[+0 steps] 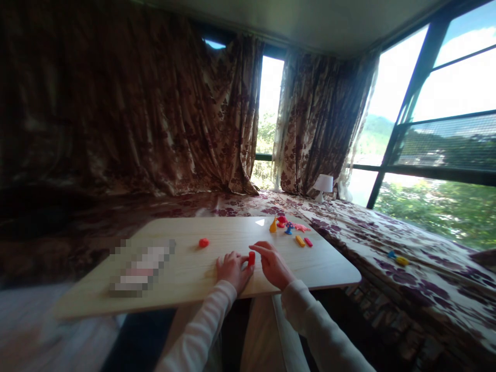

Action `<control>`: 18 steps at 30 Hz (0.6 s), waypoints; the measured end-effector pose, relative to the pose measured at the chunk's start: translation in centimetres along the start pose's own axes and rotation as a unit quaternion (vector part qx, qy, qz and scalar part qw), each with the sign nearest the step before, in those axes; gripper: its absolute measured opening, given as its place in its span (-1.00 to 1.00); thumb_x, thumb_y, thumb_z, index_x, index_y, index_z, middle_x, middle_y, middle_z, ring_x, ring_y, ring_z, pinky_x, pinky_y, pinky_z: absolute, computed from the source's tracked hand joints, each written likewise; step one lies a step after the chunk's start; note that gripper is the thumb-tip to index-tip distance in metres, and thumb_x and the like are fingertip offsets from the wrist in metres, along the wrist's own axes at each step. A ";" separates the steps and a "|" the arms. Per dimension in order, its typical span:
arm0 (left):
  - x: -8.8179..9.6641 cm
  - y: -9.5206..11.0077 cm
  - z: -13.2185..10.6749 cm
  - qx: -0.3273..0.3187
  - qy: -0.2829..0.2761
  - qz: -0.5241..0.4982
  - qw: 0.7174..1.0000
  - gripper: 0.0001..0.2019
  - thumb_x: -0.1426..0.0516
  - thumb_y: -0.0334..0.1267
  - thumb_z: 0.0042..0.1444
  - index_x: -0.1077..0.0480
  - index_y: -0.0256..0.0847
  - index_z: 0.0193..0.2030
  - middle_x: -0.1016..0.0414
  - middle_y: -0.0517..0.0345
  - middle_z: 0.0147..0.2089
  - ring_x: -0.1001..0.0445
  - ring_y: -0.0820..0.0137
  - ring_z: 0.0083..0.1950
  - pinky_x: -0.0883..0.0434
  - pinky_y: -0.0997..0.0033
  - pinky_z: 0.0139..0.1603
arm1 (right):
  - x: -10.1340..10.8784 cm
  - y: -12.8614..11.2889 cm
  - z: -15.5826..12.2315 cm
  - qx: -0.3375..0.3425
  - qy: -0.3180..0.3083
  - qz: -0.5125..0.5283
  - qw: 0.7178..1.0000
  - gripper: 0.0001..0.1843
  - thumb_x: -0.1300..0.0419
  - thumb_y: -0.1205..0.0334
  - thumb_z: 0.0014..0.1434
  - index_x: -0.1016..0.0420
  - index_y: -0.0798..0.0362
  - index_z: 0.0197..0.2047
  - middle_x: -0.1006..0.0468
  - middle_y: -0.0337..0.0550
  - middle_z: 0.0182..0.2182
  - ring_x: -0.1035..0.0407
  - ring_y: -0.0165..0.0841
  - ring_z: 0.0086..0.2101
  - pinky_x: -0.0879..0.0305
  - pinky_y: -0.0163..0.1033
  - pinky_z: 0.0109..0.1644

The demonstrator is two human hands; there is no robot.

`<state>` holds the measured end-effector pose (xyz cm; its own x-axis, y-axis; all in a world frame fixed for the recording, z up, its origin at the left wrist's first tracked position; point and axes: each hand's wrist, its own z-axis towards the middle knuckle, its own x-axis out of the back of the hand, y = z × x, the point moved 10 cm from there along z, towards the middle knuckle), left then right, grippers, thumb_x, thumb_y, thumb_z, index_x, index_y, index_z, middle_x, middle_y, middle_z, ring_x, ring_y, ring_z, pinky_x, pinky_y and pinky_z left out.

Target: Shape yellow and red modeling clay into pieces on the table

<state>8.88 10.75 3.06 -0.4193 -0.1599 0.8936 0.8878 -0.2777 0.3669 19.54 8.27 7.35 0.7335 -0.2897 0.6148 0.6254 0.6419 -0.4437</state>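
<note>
A small red block-like piece [251, 258] stands upright near the front edge of the pale wooden table [182, 279]. My left hand [233, 269] rests on the tabletop, its index finger and thumb closed on the left side of this piece. On the other side is my right hand [272, 262], fingers stretched out and apart, with the index finger reaching over toward the top of the piece. Whether that fingertip touches it I cannot tell. Farther left lies a rounded red lump [203, 242], apart from both hands; its material is not clear.
At the table's back right sit a yellow cone-shaped piece [273, 225], a blue figure [289, 228], red and pink pieces, a yellow bar [299, 241] and a pink bar [308, 242]. A blurred-out item [143, 268] lies left. Beyond are a flowered cover [411, 274] and a white lamp [324, 184].
</note>
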 end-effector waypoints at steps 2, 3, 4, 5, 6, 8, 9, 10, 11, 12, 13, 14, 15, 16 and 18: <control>0.0 0.0 0.0 -0.001 0.001 0.000 1.000 -0.68 -0.08 -0.03 0.18 -0.39 -0.21 -0.07 -0.43 0.06 0.01 -0.36 0.27 0.08 -0.21 -0.03 0.18 | 0.0 0.0 0.1 -0.002 0.007 0.012 1.000 -0.47 0.07 0.57 0.07 -0.51 0.00 -0.01 -0.46 -0.07 -0.12 -0.33 -0.31 -0.06 -0.27 -0.15 0.08; -0.1 0.0 0.0 -0.001 0.002 -0.001 1.000 -0.68 -0.08 -0.03 0.17 -0.39 -0.21 -0.07 -0.43 0.06 0.01 -0.36 0.27 0.09 -0.21 -0.03 0.19 | 0.0 0.0 0.1 -0.005 0.009 0.017 1.000 -0.51 0.05 0.54 0.10 -0.52 0.01 -0.03 -0.47 -0.06 -0.13 -0.34 -0.31 -0.07 -0.28 -0.15 0.06; -0.1 0.0 0.1 -0.002 0.003 -0.001 1.000 -0.67 -0.08 -0.03 0.17 -0.39 -0.21 -0.07 -0.43 0.06 0.01 -0.36 0.27 0.09 -0.21 -0.03 0.19 | 0.1 0.0 0.1 -0.008 0.010 0.021 1.000 -0.56 0.03 0.51 0.12 -0.53 0.02 -0.05 -0.47 -0.05 -0.14 -0.35 -0.30 -0.09 -0.29 -0.15 0.05; -0.1 0.0 0.1 -0.002 0.004 -0.002 1.000 -0.68 -0.08 -0.03 0.18 -0.39 -0.21 -0.07 -0.43 0.06 0.01 -0.36 0.27 0.09 -0.20 -0.03 0.19 | 0.1 0.1 0.1 -0.012 0.010 0.025 1.000 -0.60 0.00 0.48 0.14 -0.54 0.03 -0.07 -0.48 -0.05 -0.16 -0.37 -0.29 -0.11 -0.30 -0.14 0.03; -0.2 -0.1 0.1 -0.002 0.005 -0.002 1.000 -0.68 -0.08 -0.03 0.18 -0.39 -0.21 -0.07 -0.43 0.06 0.01 -0.36 0.27 0.09 -0.20 -0.03 0.19 | 0.1 0.1 0.0 -0.016 0.009 0.030 0.999 -0.64 -0.02 0.45 0.14 -0.55 0.04 -0.09 -0.49 -0.05 -0.17 -0.38 -0.29 -0.13 -0.30 -0.14 0.02; -0.2 -0.1 0.1 -0.001 0.007 -0.001 1.000 -0.68 -0.07 -0.04 0.18 -0.39 -0.22 -0.08 -0.43 0.06 0.01 -0.36 0.27 0.09 -0.20 -0.02 0.19 | 0.1 0.3 -0.1 -0.028 0.009 0.039 0.999 -0.68 -0.05 0.41 0.16 -0.54 0.05 -0.10 -0.50 -0.05 -0.20 -0.40 -0.29 -0.16 -0.32 -0.14 -0.01; -0.1 -0.1 0.1 -0.001 0.007 0.000 1.000 -0.69 -0.07 -0.04 0.18 -0.39 -0.22 -0.08 -0.43 0.06 0.01 -0.36 0.27 0.09 -0.21 -0.02 0.19 | 0.1 0.4 -0.2 -0.034 0.010 0.044 0.998 -0.69 -0.05 0.39 0.17 -0.53 0.05 -0.08 -0.51 -0.06 -0.21 -0.41 -0.30 -0.17 -0.34 -0.15 -0.03; -0.1 -0.1 0.1 -0.002 0.007 0.001 1.000 -0.69 -0.07 -0.04 0.18 -0.39 -0.22 -0.09 -0.43 0.06 0.01 -0.36 0.27 0.08 -0.21 -0.02 0.18 | 0.1 0.5 -0.2 -0.041 0.010 0.050 0.998 -0.69 -0.05 0.37 0.18 -0.51 0.05 -0.06 -0.51 -0.07 -0.21 -0.42 -0.31 -0.19 -0.35 -0.17 -0.06; 0.0 0.0 0.0 -0.002 0.007 0.002 1.000 -0.70 -0.07 -0.05 0.18 -0.40 -0.22 -0.09 -0.43 0.06 0.01 -0.36 0.27 0.08 -0.21 -0.02 0.18 | 0.0 0.6 -0.2 -0.049 0.011 0.057 0.997 -0.69 -0.06 0.35 0.19 -0.50 0.05 -0.03 -0.51 -0.08 -0.22 -0.43 -0.33 -0.21 -0.37 -0.19 -0.09; 0.0 0.0 0.0 -0.003 0.007 0.002 1.000 -0.70 -0.08 -0.05 0.18 -0.40 -0.22 -0.09 -0.43 0.06 0.01 -0.36 0.27 0.08 -0.22 -0.02 0.18 | -0.1 0.6 -0.2 -0.055 0.010 0.063 0.996 -0.69 -0.08 0.33 0.19 -0.49 0.05 -0.03 -0.51 -0.09 -0.23 -0.44 -0.34 -0.23 -0.38 -0.21 -0.12; 0.0 0.0 0.0 -0.003 0.007 0.003 1.000 -0.70 -0.08 -0.05 0.18 -0.39 -0.22 -0.09 -0.43 0.06 0.01 -0.36 0.27 0.08 -0.22 -0.01 0.17 | -0.2 0.7 -0.1 -0.062 0.009 0.069 0.996 -0.71 -0.10 0.31 0.18 -0.50 0.05 -0.04 -0.52 -0.10 -0.24 -0.45 -0.35 -0.26 -0.40 -0.23 -0.15; 0.1 -0.1 0.0 -0.003 0.007 0.003 1.000 -0.70 -0.08 -0.05 0.18 -0.39 -0.23 -0.09 -0.43 0.06 0.00 -0.37 0.27 0.08 -0.23 -0.01 0.17 | -0.3 0.7 -0.1 -0.068 0.008 0.075 0.995 -0.73 -0.12 0.31 0.16 -0.52 0.05 -0.08 -0.52 -0.11 -0.26 -0.45 -0.35 -0.28 -0.40 -0.24 -0.18; 0.1 -0.1 0.0 -0.003 0.007 0.003 1.000 -0.70 -0.08 -0.06 0.18 -0.39 -0.23 -0.09 -0.43 0.06 0.00 -0.37 0.27 0.07 -0.23 -0.01 0.17 | -0.5 0.8 0.0 -0.074 0.007 0.081 0.994 -0.76 -0.13 0.31 0.15 -0.53 0.06 -0.13 -0.52 -0.12 -0.28 -0.45 -0.36 -0.30 -0.41 -0.25 -0.21; 0.1 -0.1 0.0 -0.003 0.008 0.002 1.000 -0.70 -0.08 -0.06 0.18 -0.39 -0.23 -0.09 -0.43 0.06 0.00 -0.37 0.27 0.07 -0.23 -0.01 0.17 | -0.6 0.9 0.0 -0.080 0.007 0.087 0.993 -0.79 -0.13 0.32 0.13 -0.54 0.06 -0.18 -0.52 -0.13 -0.29 -0.45 -0.36 -0.32 -0.42 -0.26 -0.23; 0.1 -0.1 0.0 -0.005 0.012 0.000 1.000 -0.70 -0.08 -0.05 0.18 -0.39 -0.23 -0.09 -0.43 0.06 0.00 -0.37 0.28 0.07 -0.24 -0.01 0.16 | -0.6 1.1 0.1 -0.091 0.008 0.099 0.991 -0.80 -0.13 0.31 0.13 -0.53 0.06 -0.20 -0.52 -0.14 -0.31 -0.46 -0.37 -0.34 -0.43 -0.28 -0.27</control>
<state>8.78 10.79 3.10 -0.4246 -0.1814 0.8870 0.8856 -0.2872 0.3651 19.80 9.22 6.51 0.8503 -0.1828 0.4935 0.5048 0.5484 -0.6666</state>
